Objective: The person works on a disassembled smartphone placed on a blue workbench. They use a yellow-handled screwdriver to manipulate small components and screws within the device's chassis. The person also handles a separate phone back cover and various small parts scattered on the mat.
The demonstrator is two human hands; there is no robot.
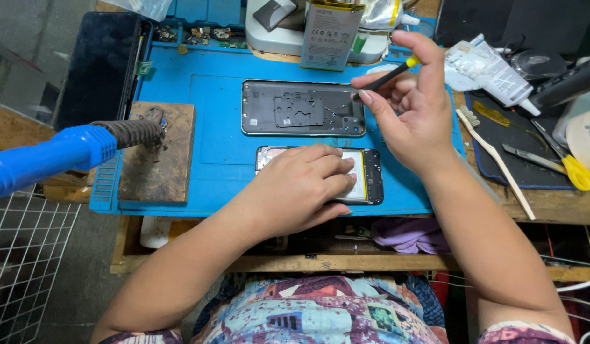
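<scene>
On the blue mat [218,114], the left hand [295,191] lies flat, fingers spread, on the opened phone [371,175]. At its one o'clock the right hand [412,108] pinches a yellow-tipped tool [387,76]. Judged light, thin, fragile: grip by the edges.

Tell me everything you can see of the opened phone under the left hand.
The opened phone lies flat, back up, on the blue work mat, near its front edge. Its frame looks black, with a pale battery or inner panel edged by a yellow strip. The left hand rests palm-down on it, fingers covering most of the middle. Its removed grey back cover lies just behind it, apart.
</scene>
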